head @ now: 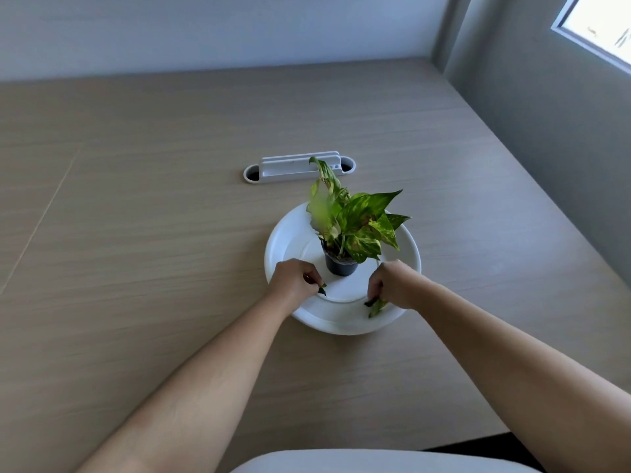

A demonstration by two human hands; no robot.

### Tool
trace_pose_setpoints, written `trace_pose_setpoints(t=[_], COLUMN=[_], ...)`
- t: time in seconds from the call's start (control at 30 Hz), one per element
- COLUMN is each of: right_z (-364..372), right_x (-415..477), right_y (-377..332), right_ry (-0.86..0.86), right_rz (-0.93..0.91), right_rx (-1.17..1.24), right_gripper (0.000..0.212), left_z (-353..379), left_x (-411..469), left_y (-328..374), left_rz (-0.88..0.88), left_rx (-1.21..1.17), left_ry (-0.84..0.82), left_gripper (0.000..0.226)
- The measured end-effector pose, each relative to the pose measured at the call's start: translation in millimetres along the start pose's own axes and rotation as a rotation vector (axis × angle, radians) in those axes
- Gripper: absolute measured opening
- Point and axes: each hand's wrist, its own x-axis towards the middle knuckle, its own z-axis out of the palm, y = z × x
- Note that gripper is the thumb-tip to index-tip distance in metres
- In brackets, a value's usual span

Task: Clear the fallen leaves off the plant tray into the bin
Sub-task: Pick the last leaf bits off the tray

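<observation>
Both hands over the near part of the white tray [403, 240], which sits on the desk [153, 233] w/ a potted plant [355, 220] at its centre: left hand [295, 279] has fingertips pinched together on a small dark leaf [322, 290], right hand [392, 285] has fingers closed on a pale green leaf [376, 307] lying by the near-right rim. Leaves look light, limp and easily torn, so best pinched flat at mid-blade or stalk, w/ little force. Desk is open on all sides, tray rim low, pot just beyond both hands; bin not in view, approx. route cannot be judged.
</observation>
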Motion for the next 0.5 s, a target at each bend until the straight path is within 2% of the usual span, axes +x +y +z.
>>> trace_pose_setpoints(t=[0.1,0.2,0.3,0.5], right_z=[-5.3,2.2,14.0,20.0], right_x=[3.6,-0.9,-2.7,-1.6], right_y=[1.6,-2.8,-8.1,-8.8], right_ry=[0.066,0.023,-0.009,-0.012], right_rz=[0.038,0.055,0.011,-0.040], right_rx=[-0.003,-0.119,-0.176,-0.132], right_gripper=[0.039,0.022,0.040,0.017], left_z=[-5.1,-5.9,-5.2,-5.1], left_x=[-1.1,-3.3,-5.3,-6.8], left_y=[-0.7,-2.7,-4.8,-9.8], left_rz=[-0.015,-0.029,-0.034,-0.037], left_rx=[-0.045,-0.063,-0.067,-0.057], left_ry=[0.031,0.032,0.025,0.024], left_gripper=[0.017,0.017,0.018,0.019])
